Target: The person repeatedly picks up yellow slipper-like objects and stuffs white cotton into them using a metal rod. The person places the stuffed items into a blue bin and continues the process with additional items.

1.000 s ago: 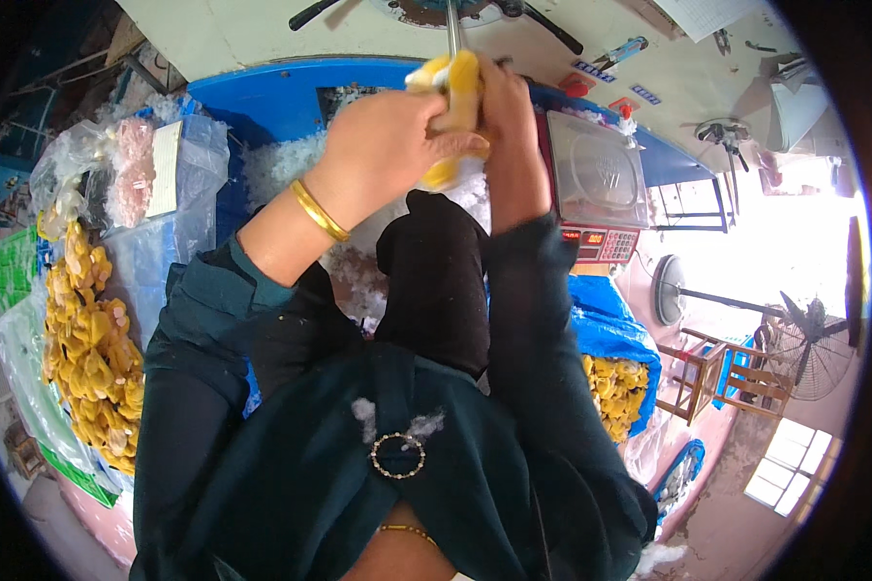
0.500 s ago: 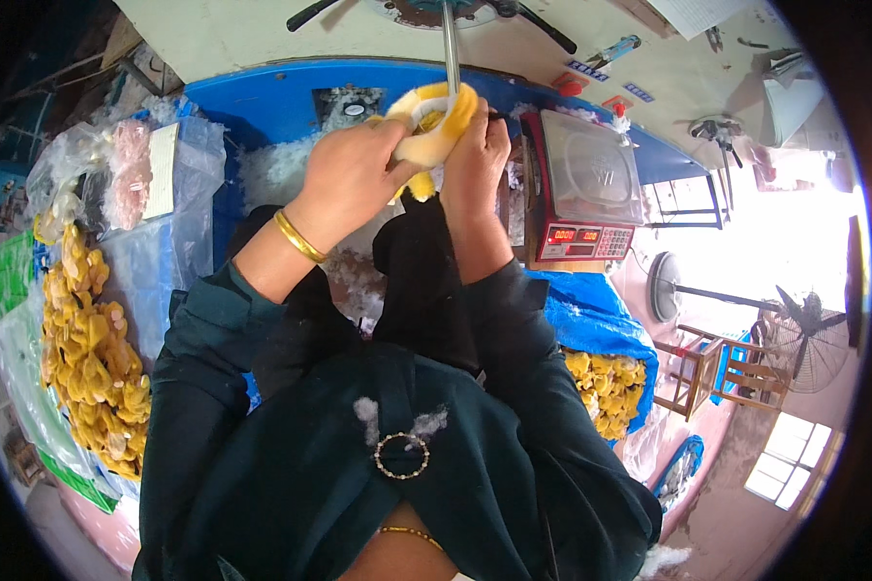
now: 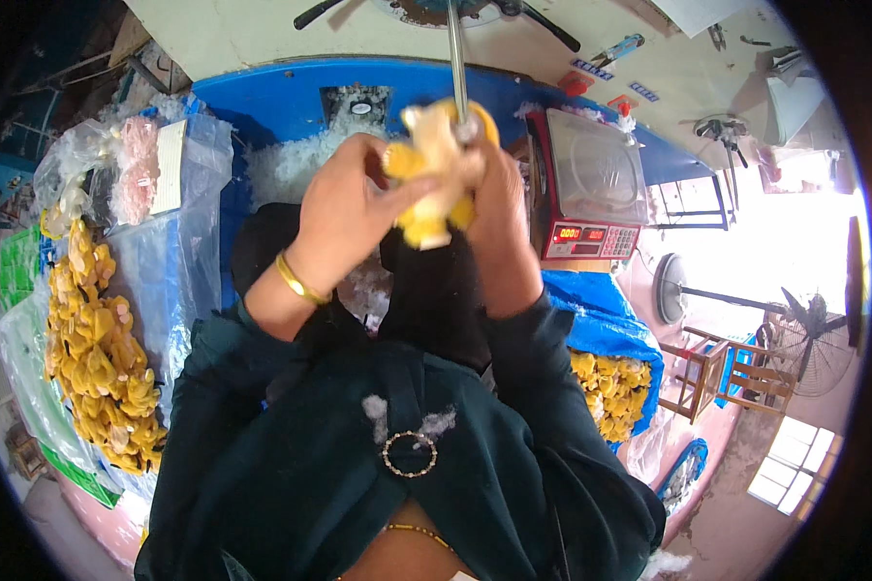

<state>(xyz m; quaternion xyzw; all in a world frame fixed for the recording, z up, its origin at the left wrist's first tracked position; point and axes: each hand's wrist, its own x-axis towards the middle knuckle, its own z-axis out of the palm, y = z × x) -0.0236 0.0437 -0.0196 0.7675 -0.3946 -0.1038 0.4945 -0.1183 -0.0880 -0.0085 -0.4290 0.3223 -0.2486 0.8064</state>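
A small yellow and cream plush toy [image 3: 434, 160] is between my hands, just below the end of a thin metal tube [image 3: 457, 58]. The tube's tip meets the toy's upper right side; whether it goes inside is blurred. My left hand [image 3: 344, 208] grips the toy's left side, thumb across its front. My right hand [image 3: 499, 198] is closed round its right side near the tube tip, the fingers partly smeared by motion. Stubby yellow limbs stick out at the left and bottom.
A red scale [image 3: 591, 184] stands on the right, with a blue bag of yellow plush pieces [image 3: 610, 392] below it. More yellow plush pieces [image 3: 102, 358] are heaped on the left. White stuffing fluff [image 3: 291, 169] lies by the blue panel [image 3: 262, 97]. Pliers [image 3: 618, 50] rest on the machine top.
The plush toy has turned from its ring-like opening to show its body and limbs, and sits a little lower. My left hand has moved slightly down with it.
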